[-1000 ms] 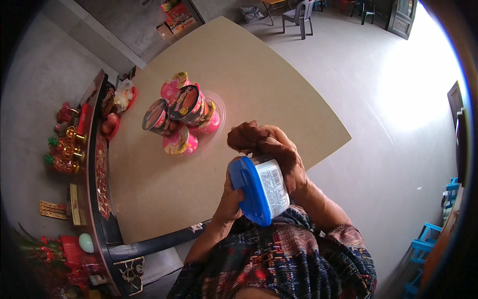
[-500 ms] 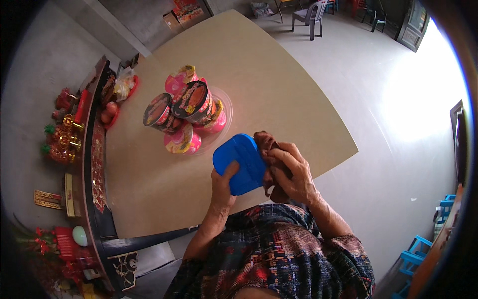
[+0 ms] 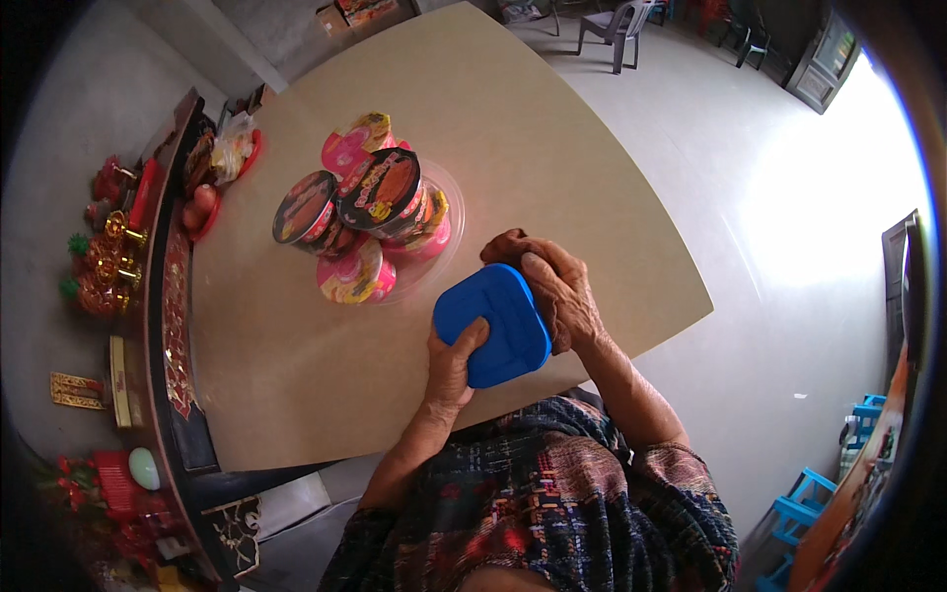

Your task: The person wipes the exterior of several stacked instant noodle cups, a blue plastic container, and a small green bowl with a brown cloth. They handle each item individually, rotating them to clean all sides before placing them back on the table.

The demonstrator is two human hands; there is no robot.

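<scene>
My left hand [image 3: 455,367] grips a square blue plastic lid or shallow container [image 3: 493,321] with rounded corners, its thumb lying across the face. Bunched in my right hand [image 3: 564,291] is a brown cloth [image 3: 505,246], pressed along the right edge and far corner of the blue piece. Both hands are over the near edge of the beige table. Beyond them, to the left, several instant noodle bowls [image 3: 383,192] in black and pink are stacked on a clear round plate [image 3: 454,222].
Along the left runs a dark altar-like shelf [image 3: 163,326] with red and gold ornaments [image 3: 109,266] and round fruit on a red dish [image 3: 202,222]. A grey plastic chair [image 3: 614,32] stands at the back. Blue stools [image 3: 804,503] are at the lower right.
The blue piece has turned and tilted in my left hand, moving slightly right. My right hand has slid the cloth up along its far right edge.
</scene>
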